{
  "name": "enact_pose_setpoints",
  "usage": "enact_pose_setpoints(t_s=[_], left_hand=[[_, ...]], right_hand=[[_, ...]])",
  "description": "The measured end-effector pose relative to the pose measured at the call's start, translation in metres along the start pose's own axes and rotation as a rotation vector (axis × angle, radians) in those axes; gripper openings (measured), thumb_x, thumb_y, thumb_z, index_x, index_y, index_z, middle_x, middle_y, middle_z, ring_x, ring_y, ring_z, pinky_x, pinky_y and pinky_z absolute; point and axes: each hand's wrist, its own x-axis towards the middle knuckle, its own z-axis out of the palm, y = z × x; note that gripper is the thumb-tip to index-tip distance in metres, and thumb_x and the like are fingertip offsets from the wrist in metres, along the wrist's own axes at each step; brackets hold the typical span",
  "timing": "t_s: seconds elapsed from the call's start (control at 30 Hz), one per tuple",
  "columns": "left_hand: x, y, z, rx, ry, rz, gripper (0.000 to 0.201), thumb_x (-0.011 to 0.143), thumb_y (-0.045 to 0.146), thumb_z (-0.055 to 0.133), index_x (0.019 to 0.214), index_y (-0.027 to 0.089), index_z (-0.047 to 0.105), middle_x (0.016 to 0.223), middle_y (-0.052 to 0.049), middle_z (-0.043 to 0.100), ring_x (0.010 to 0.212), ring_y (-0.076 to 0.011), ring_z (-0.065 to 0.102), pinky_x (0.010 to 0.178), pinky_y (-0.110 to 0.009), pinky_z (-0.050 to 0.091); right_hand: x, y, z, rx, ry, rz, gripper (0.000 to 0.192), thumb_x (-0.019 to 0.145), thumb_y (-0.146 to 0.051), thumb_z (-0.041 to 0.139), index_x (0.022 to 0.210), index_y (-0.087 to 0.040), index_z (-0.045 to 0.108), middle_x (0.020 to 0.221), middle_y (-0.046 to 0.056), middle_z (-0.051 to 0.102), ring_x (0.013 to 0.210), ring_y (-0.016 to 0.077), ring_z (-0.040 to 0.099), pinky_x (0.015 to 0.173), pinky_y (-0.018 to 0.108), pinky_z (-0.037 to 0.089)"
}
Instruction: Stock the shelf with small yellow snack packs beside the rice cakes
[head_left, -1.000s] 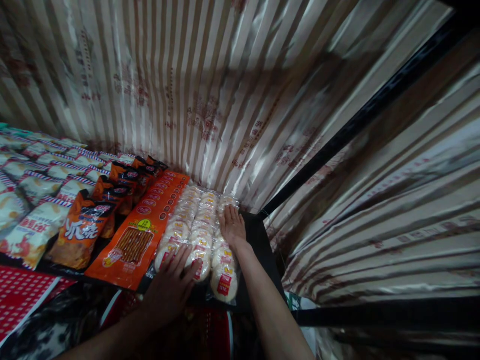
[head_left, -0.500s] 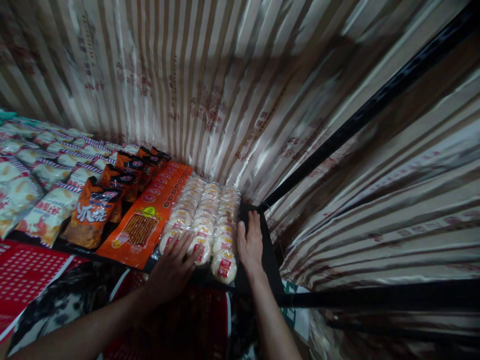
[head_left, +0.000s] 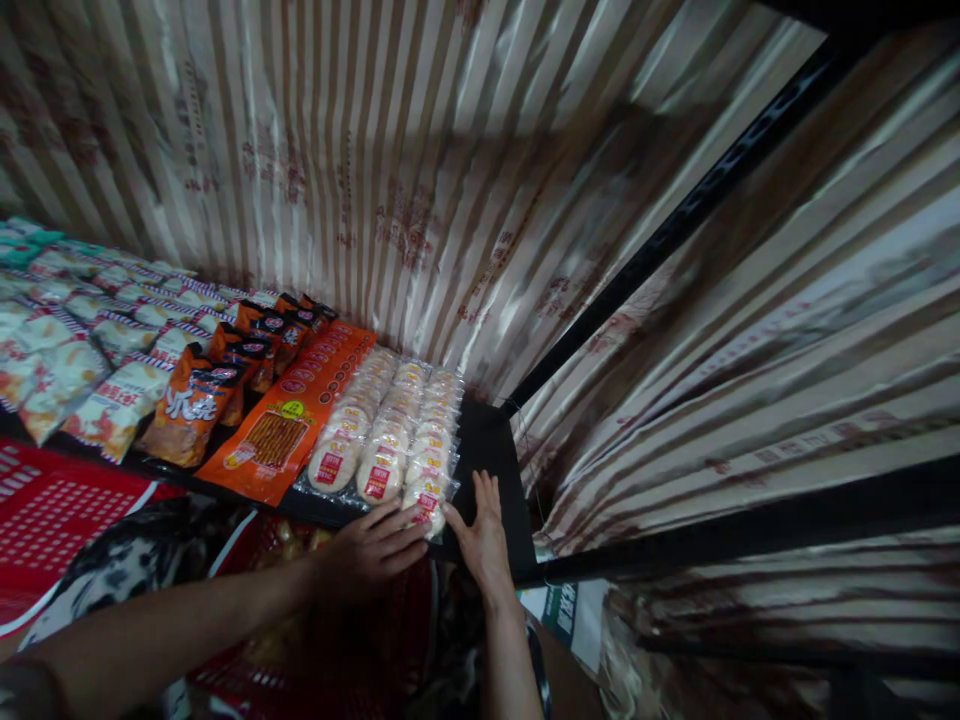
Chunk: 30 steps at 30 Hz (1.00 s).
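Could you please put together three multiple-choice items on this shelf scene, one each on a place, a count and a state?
1. Where does the right hand lie?
A. on the bare black shelf just right of the clear cake packs
B. on the orange packet
C. against the striped backing

2. How many rows of round cakes run side by side in the clear cake packs?
A. one
B. three
C. six

3. How is the left hand?
A. closed in a fist, holding a bag
B. lifted well above the shelf
C. open, fingers spread at the near end of the clear cake packs

Answers: 1 A, the palm rests flat on dark shelf beside the packs. 2 B, three red-labelled cakes head three rows at the front edge. 3 C, its fingers stretch flat toward the nearest cakes and grip nothing.
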Motion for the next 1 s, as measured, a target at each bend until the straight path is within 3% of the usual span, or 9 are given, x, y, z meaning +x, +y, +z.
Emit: enact_pose_setpoints(t_s=[0.27, 0.47, 0.8, 1.0], left_hand=[[0.012, -0.009, 0.018, -0.035, -0.077, 0.095, 0.044, 0.09, 0.026, 0.048, 0.133, 0.014, 0.05, 0.141, -0.012, 0.049, 0.135, -0.0266, 0.039, 0.112, -0.045, 0.034], [0.014, -0.018, 0.029, -0.01, 0.006, 0.115, 0.039, 0.091, 0.017, 0.046, 0.129, 0.012, 0.052, 0.137, -0.012, 0.054, 0.134, -0.0252, 0.041, 0.111, -0.043, 0.036], [0.029, -0.029, 0.026, -0.045, -0.023, 0.097, 0.033, 0.089, 0.02, 0.049, 0.12, 0.013, 0.059, 0.128, -0.013, 0.06, 0.129, -0.0221, 0.048, 0.112, -0.042, 0.036], [0.03, -0.028, 0.03, 0.017, 0.045, 0.067, 0.032, 0.089, 0.017, 0.047, 0.118, 0.011, 0.06, 0.132, -0.014, 0.058, 0.127, -0.0235, 0.049, 0.109, -0.041, 0.039]], right_hand=[[0.007, -0.003, 0.011, -0.067, -0.092, 0.0, 0.07, 0.081, -0.049, 0.055, 0.135, -0.006, 0.047, 0.151, 0.022, 0.032, 0.145, 0.0318, 0.015, 0.111, 0.051, 0.03], [0.01, -0.004, 0.013, -0.071, -0.093, 0.03, 0.067, 0.081, -0.043, 0.055, 0.136, -0.006, 0.047, 0.148, 0.022, 0.037, 0.144, 0.0322, 0.018, 0.111, 0.051, 0.03], [0.008, 0.0, 0.019, -0.063, -0.095, 0.051, 0.063, 0.082, -0.049, 0.053, 0.128, -0.006, 0.056, 0.141, 0.023, 0.047, 0.141, 0.0337, 0.027, 0.109, 0.051, 0.034], [0.013, -0.002, 0.006, 0.127, -0.069, 0.071, 0.068, 0.081, -0.058, 0.049, 0.13, -0.01, 0.055, 0.143, 0.018, 0.046, 0.14, 0.0295, 0.031, 0.11, 0.048, 0.035]])
